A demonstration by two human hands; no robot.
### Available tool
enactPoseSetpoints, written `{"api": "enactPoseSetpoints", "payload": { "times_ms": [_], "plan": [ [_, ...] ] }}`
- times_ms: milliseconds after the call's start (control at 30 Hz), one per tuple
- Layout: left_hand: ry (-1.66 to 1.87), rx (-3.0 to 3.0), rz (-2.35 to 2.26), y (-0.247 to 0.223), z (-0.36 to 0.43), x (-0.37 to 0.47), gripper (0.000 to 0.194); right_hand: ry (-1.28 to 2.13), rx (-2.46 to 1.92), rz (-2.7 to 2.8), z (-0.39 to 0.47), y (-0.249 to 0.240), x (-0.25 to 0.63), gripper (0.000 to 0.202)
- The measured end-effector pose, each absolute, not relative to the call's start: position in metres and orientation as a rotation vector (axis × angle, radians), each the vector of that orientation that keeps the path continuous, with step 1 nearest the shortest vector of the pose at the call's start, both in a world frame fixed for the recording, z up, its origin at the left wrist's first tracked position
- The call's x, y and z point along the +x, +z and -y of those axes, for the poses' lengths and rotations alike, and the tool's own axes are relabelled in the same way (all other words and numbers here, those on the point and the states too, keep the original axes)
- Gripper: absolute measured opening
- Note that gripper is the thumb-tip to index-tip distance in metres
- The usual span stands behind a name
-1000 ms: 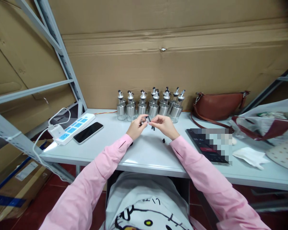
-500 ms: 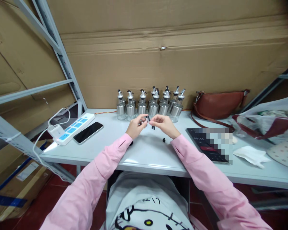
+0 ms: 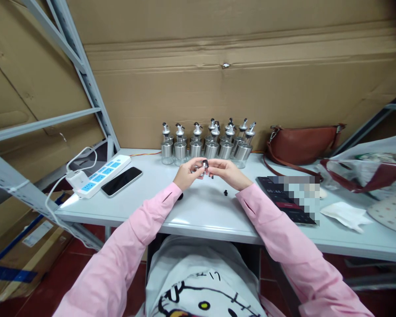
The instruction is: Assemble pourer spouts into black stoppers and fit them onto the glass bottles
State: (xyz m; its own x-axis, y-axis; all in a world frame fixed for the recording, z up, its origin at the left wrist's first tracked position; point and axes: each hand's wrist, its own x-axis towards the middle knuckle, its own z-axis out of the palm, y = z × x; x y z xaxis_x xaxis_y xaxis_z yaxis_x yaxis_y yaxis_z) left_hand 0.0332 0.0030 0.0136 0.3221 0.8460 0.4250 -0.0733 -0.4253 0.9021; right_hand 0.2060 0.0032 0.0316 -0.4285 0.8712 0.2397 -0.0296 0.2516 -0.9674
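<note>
My left hand [image 3: 188, 174] and my right hand [image 3: 225, 171] meet above the middle of the white table. Between their fingertips is a small silver and black spout piece [image 3: 205, 164], pinched from both sides. Its lower part is hidden by the fingers. On the table to the right of the hands lies a small black part [image 3: 225, 193]. A round black piece [image 3: 180, 197] shows partly beside my left wrist. Behind the hands stand several glass and steel bottles [image 3: 196, 147] with silver and black spouts.
At the left on the table [image 3: 204, 215] lie a power strip [image 3: 102, 176] and a phone [image 3: 122, 181]. Toward the right are a brown bag [image 3: 303, 145], a dark tablet [image 3: 284, 200], a white tissue [image 3: 345, 215] and a clear plastic bag [image 3: 376, 154]. Cardboard [image 3: 185, 88] stands behind.
The fingers of my right hand have closed in around the spout piece, which now sits slightly further right and more upright. My left hand has barely moved.
</note>
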Motion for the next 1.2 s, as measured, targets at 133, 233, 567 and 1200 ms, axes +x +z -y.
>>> {"api": "enactPoseSetpoints", "payload": {
  "times_ms": [133,233,567,1200],
  "plan": [
    [1.233,1.669,-0.696,0.013,-0.004,0.033,0.04,1.357,-0.787,1.642,-0.003,0.033,0.207,0.036],
    [1.23,1.648,-0.679,0.013,-0.004,0.033,0.041,1.44,-0.808,1.575,-0.004,0.032,0.207,0.039],
    [1.163,1.566,-0.606,0.017,0.006,0.038,0.045,1.428,-0.72,1.572,-0.007,0.026,0.206,0.029],
    [1.148,1.679,-0.676,0.015,0.007,0.038,0.036,1.558,-0.718,1.456,-0.002,0.031,0.202,0.031]
  ]
}}
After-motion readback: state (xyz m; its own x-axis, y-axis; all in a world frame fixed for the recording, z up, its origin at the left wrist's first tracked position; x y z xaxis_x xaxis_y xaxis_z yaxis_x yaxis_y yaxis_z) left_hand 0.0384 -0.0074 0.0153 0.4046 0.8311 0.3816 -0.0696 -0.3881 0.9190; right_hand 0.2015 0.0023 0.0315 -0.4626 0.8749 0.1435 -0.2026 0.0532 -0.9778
